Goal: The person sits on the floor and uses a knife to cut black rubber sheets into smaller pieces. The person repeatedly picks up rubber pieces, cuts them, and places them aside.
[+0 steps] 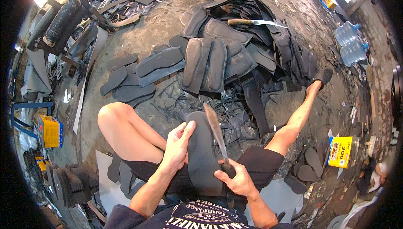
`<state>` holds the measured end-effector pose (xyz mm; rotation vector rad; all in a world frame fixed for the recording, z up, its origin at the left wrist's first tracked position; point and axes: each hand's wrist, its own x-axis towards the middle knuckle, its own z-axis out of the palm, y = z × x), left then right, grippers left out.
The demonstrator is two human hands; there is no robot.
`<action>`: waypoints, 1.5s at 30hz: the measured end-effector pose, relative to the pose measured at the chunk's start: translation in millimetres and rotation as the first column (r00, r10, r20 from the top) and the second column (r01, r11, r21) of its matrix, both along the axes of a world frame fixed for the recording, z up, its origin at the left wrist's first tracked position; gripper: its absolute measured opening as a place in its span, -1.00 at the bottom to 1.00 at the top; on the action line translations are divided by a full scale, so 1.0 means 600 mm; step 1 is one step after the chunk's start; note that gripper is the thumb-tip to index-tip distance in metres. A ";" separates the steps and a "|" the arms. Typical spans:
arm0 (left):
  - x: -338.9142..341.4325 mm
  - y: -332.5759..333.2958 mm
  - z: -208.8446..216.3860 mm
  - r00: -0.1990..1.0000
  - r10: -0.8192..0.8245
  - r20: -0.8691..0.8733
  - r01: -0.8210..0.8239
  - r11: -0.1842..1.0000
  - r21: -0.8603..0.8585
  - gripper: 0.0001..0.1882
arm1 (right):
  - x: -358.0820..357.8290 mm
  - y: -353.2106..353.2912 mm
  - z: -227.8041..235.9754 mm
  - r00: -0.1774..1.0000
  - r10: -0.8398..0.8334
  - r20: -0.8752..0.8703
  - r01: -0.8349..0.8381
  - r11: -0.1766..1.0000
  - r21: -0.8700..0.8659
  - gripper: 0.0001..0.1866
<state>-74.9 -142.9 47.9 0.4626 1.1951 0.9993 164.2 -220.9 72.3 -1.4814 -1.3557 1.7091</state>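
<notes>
My left hand grips a dark grey shoe sole by its left edge, thumb on the upper face. The sole stands lengthwise above my lap. Closed round the dark handle of a knife is my right hand. The knife's long, worn blade points away from me along the sole's right edge; whether it touches the rubber I cannot tell. Thin dark offcuts lie on the ground just beyond the sole.
Ahead lies a heap of sole blanks, with a wooden-handled knife on top. Cut soles are stacked left of it. Yellow cans stand to the sides. Clear plastic bottles lie far right, and a roller machine stands far left.
</notes>
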 end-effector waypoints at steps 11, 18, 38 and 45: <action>0.003 -0.015 0.082 0.922 -0.159 0.352 0.180 0.983 -0.026 -0.64 | -0.006 -0.074 -0.048 0.892 -0.286 0.349 0.091 0.872 0.481 -0.37; 0.016 -0.026 0.084 0.910 -0.285 0.302 0.260 0.958 0.118 -0.59 | 0.045 0.006 0.033 0.884 -0.182 0.431 -0.083 0.846 0.527 -0.44; -0.018 0.004 0.107 0.958 0.234 0.163 -0.270 0.929 0.252 -0.75 | 0.089 0.275 0.145 0.908 0.401 -0.125 -0.420 0.876 -0.237 -0.18; -0.017 0.017 0.103 0.894 0.447 -0.006 -0.430 0.863 0.266 -0.75 | -0.006 0.168 0.059 1.000 0.025 0.004 -0.025 0.959 0.281 -0.33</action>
